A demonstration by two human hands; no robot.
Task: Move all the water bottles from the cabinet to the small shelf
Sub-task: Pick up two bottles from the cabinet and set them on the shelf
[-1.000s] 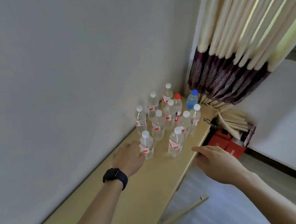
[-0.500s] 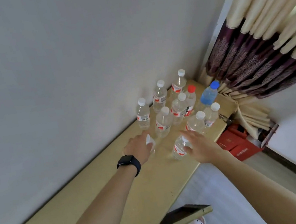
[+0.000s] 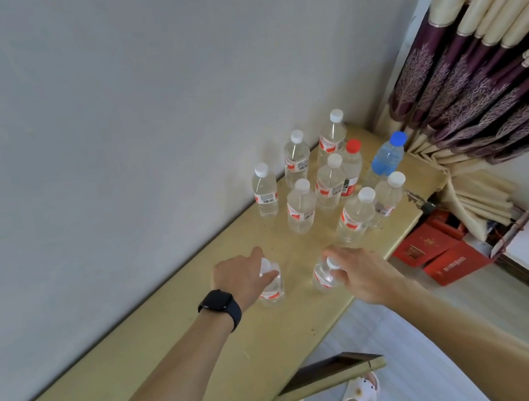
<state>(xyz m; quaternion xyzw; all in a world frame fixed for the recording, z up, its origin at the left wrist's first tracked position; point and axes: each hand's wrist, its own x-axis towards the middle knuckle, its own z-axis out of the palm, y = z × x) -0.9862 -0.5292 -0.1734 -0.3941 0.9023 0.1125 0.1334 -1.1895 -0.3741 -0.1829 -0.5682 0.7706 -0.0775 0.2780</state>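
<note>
Big pale wall [image 3: 139, 116] up top, the long yellow cabinet top [image 3: 139, 379] running beneath it. A purple-and-cream curtain [image 3: 467, 92] is bunched in the right corner, with red boxes [image 3: 437, 252] on the floor below. Nine water bottles [image 3: 328, 183] stand clustered at the far end. Closer in are two more, upright on the cabinet and just apart. The left hand [image 3: 239, 279] curls round the near-left bottle [image 3: 272, 291]. The right hand [image 3: 361, 271] pinches the near-right bottle [image 3: 324, 277] at its cap. There's a black smartwatch [image 3: 219, 306] on the left wrist.
</note>
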